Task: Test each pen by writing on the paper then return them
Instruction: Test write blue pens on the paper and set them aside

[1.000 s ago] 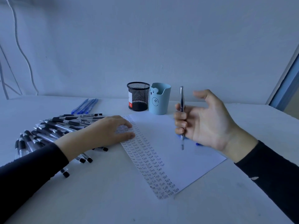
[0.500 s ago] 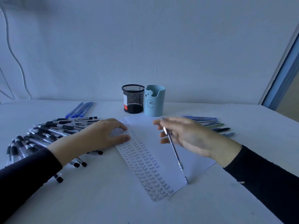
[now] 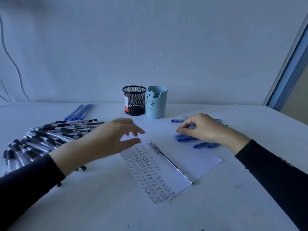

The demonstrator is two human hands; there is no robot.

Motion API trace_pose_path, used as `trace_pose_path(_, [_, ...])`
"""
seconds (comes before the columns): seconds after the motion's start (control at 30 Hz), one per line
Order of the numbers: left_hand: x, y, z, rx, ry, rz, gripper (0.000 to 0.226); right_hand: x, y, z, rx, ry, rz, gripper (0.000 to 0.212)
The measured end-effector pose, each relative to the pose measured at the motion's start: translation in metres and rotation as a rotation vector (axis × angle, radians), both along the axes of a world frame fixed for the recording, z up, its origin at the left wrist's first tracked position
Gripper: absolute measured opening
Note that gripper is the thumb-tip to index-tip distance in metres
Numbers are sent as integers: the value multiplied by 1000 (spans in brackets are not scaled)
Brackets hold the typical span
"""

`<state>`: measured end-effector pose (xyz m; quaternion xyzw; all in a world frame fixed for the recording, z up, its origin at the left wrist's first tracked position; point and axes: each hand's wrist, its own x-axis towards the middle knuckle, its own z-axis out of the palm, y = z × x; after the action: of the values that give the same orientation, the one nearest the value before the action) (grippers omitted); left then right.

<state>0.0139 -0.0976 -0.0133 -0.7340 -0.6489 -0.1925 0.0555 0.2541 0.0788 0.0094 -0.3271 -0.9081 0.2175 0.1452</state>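
One slim silver pen (image 3: 170, 162) lies diagonally on the white written paper sheet (image 3: 200, 156). Left grip (image 3: 113, 139) hovers open, empty; right grip (image 3: 206, 129) curls over blue pens (image 3: 185, 138), hold unclear.

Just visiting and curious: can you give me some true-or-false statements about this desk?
1. A pen lies on the paper. True.
2. The paper is blank. False: rows of the word "Test" fill its left side.
3. The right hand is over the blue pens. True.
4. Pens stick out of the mesh cup. False: none do.
5. The blue cup stands left of the mesh cup. False: it stands to its right.
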Motion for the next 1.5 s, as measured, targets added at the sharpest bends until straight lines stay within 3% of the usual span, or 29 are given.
trace_pose_path(0.07, [28, 2, 0, -47, -83, -131, 41, 8, 4, 4, 20, -80, 35, 7])
trace_pose_path(0.23, [58, 9, -8, -146, -72, -294, 28, 14, 3, 13, 34, -126, 116, 5])
trace_pose_path(0.4, [54, 15, -6, -97, -38, -289, 17, 12, 5, 9, 61, -197, 98, 2])
trace_pose_path(0.53, [23, 23, 2, 57, -37, -282, 17, 12, 6, 6, 64, -208, 90, 4])
trace_pose_path(0.67, [-61, 32, 20, 170, 55, -49, 12, 9, 4, 3, 141, -226, 127, 4])
trace_pose_path(0.77, [-118, 34, 28, 150, 106, 152, 11, 2, -5, -2, 163, -107, 181, 4])
trace_pose_path(1.0, [-173, 46, 20, -217, 307, 509, 22, -15, -34, -17, 182, 3, 358, 6])
trace_pose_path(1.07, [-168, 48, 15, -262, 245, 526, 25, -15, -37, -18, 184, 8, 371, 7])
trace_pose_path(1.27, [-162, 49, 13, -47, -67, 651, 40, -16, -34, -19, 172, 40, 380, 9])
trace_pose_path(1.37, [-155, 52, 10, -116, -142, 696, 49, -18, -33, -24, 213, 22, 403, 21])
trace_pose_path(1.5, [-150, 55, 12, -201, -178, 745, 43, -19, -32, -27, 222, -8, 424, 26])
